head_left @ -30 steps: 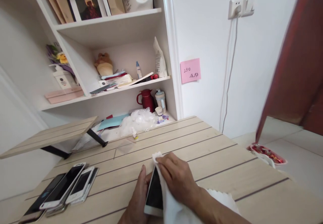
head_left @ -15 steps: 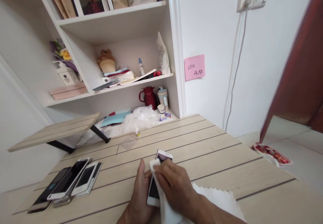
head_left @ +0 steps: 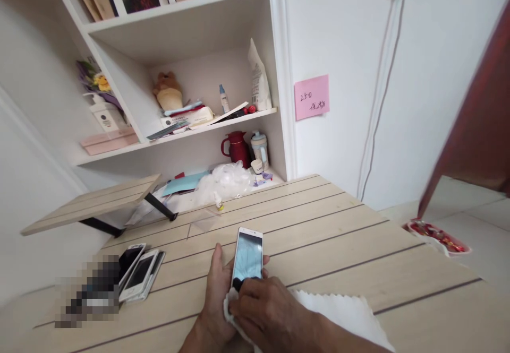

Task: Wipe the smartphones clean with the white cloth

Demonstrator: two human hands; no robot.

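wiping a white phone low in the middle of the view, left hand gripping it upright, right hand pressing a white cloth on its screen, more phones lying at lower left on the wood table

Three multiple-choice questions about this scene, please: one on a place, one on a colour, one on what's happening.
1. Where is the pink note?
A. On the wall beside the shelves
B. On the door
C. On the floor

2. What colour is the jug behind the table?
A. Blue
B. Red
C. White

3. What is the right hand doing?
A. Holding a cloth against a phone
B. Lying empty on the table
C. Lifting the jug

Answers:
1. A: it is stuck right of the shelves.
2. B: its body and handle are red.
3. A: the cloth bunches under that hand.
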